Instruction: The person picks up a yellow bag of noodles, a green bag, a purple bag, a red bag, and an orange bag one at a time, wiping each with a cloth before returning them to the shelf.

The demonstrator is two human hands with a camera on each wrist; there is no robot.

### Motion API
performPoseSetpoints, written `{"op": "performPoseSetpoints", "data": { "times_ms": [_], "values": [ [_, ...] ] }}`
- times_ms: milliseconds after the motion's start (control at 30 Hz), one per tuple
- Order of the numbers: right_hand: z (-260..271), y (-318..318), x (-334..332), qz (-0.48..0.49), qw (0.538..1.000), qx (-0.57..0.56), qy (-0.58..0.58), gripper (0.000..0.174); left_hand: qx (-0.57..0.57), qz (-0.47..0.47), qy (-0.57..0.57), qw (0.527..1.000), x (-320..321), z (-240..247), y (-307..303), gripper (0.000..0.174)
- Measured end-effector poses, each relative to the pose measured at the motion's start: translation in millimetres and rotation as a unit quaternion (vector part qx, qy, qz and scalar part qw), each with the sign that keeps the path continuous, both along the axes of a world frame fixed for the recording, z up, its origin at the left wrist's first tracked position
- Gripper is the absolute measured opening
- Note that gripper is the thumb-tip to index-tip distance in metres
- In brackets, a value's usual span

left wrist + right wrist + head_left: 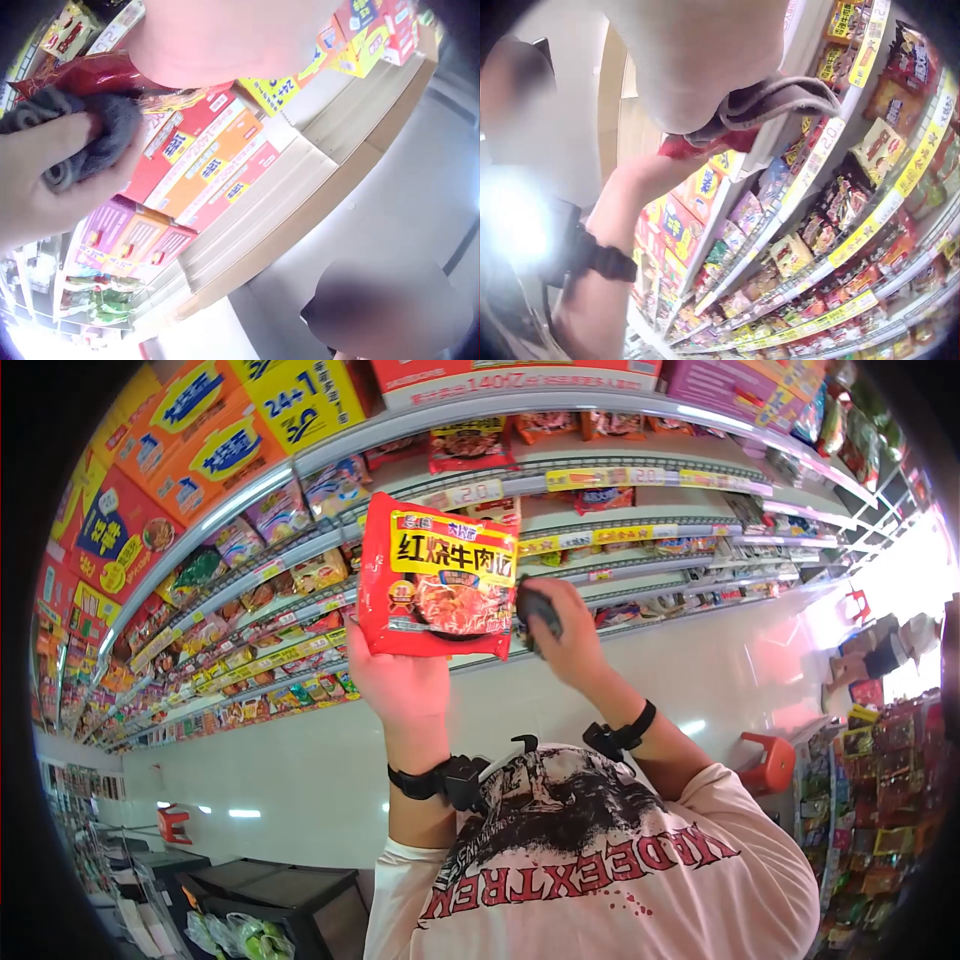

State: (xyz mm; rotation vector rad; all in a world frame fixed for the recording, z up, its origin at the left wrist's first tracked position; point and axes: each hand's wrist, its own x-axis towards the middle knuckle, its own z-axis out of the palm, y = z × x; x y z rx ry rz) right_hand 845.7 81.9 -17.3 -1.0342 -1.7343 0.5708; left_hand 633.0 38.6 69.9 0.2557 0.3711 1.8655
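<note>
A red noodle packet (445,580) with a yellow label is held up in front of the shelves, its printed face toward the head camera. The left hand (400,685) grips it from below at the lower left corner, fingers mostly hidden behind it. Just right of the packet, the right hand (568,635) holds a dark grey cloth (538,615) bunched in its fingers. In the left wrist view the cloth (90,135) lies against the red packet (97,75). In the right wrist view a loop of the cloth (780,101) sticks out past the right hand (697,60).
Curved shelves (640,485) of packaged food span the front, with large cartons (200,430) above at the left. Black bins (270,890) stand at the lower left, a red stool (768,762) at the right. Another person (890,655) is at the far right.
</note>
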Motion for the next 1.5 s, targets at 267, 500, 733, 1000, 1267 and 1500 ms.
{"op": "performPoseSetpoints", "data": {
  "times_ms": [267,500,733,1000,1267,1500],
  "values": [
    [42.7,-3.0,-73.9,0.039,0.979,-0.096,0.178,0.041,0.011,0.046,0.174,0.984,-58.7,-19.5,-5.6,0.059],
    [39.7,-12.5,-141.3,0.078,0.967,0.242,-0.001,0.053,0.058,-0.026,0.252,0.966,-84.0,-16.6,-22.9,0.067],
    [-8.4,15.4,-142.5,0.042,0.99,-0.127,-0.054,0.048,0.001,0.01,0.141,0.99,-135.6,-16.2,-13.9,0.062],
    [-7.4,24.1,-130.8,0.292,0.869,-0.373,0.144,0.044,-0.081,-0.056,0.036,0.994,-146.3,-32.0,27.8,0.058],
    [-25.1,71.6,-88.2,0.206,0.89,-0.393,0.111,0.038,-0.115,-0.135,0.335,0.925,-160.0,-71.5,86.6,0.051],
    [8.2,148.0,-52.0,0.203,0.914,-0.349,0.036,0.038,-0.129,-0.207,0.508,0.826,-145.4,-45.1,155.2,0.049]
  ]
}}
